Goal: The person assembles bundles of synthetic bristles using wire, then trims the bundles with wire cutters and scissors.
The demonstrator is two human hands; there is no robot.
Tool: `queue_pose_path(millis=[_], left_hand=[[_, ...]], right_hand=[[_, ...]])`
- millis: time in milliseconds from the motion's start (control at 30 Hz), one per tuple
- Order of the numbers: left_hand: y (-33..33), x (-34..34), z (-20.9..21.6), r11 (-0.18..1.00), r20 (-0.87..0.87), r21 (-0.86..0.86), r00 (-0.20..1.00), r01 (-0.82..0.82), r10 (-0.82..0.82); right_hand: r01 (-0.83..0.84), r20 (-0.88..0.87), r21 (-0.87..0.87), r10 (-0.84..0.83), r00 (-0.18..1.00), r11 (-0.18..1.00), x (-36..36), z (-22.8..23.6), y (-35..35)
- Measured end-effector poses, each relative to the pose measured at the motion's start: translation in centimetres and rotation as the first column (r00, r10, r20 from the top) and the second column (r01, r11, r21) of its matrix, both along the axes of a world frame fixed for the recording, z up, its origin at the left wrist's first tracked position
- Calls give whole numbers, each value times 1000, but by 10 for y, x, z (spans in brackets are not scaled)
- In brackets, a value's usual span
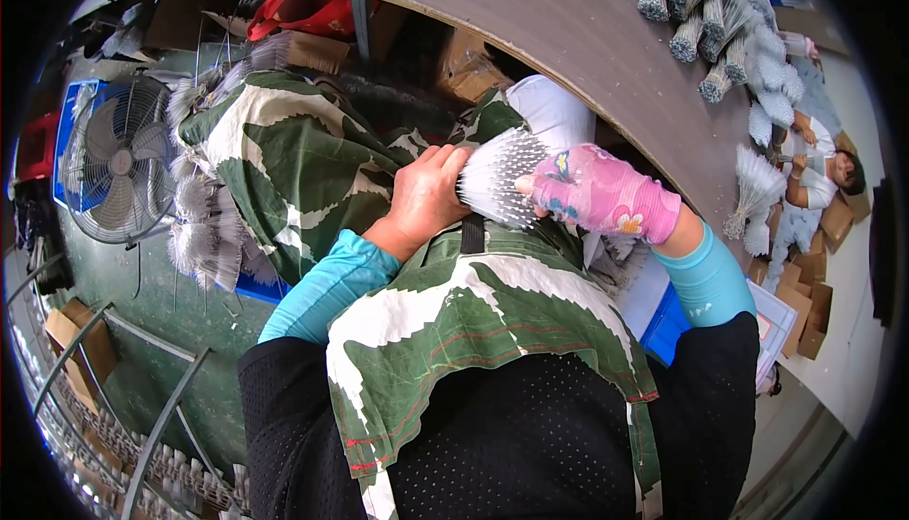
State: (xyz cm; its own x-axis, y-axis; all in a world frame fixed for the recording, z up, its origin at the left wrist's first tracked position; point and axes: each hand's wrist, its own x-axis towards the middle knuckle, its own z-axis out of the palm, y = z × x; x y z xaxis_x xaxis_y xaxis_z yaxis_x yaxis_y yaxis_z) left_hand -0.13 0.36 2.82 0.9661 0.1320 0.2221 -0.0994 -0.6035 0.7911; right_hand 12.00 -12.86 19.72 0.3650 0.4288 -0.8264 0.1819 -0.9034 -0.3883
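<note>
My bare left hand [428, 190] is wrapped round a thick bundle of thin white strands with small grey tips [502, 177], held above my lap. The tips fan out toward the right. My right hand [606, 194], in a pink flowered glove with fingertips bare, has its fingers bent together against the tip end of the bundle. What lies between those fingertips is too small to make out. Below the bundle, a green and white leaf-patterned apron [473, 307] covers my lap and chest.
A brown worktable [568, 23] curves ahead and right, bearing several similar strand bundles [715, 32]. At left stand a floor fan [120, 160], more white bundles [204, 236] and a metal rack [156, 435]. Another person [814, 165] sits beyond the table at right, near cardboard boxes [810, 302].
</note>
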Motion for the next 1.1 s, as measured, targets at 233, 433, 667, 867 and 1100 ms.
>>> queue_pose_path(millis=[233,433,667,867,1100], left_hand=[[1,0,3,1000,8,9,1000,0,0],[1,1,4,1000,-20,-19,1000,0,0],[0,-1,3,1000,-18,-12,1000,4,-4],[0,0,0,1000,-11,6,1000,7,-7],[3,1,-1,1000,-16,-3,1000,6,-7]], right_hand=[[115,-81,71,-109,991,991,0,-5,-4],[217,-190,-30,-219,957,976,3,-4,-6],[64,-46,26,-63,997,998,1,-1,-9],[-25,131,35,20,991,999,-1,-7,-10],[-22,74,121,13,997,992,6,2,-5]])
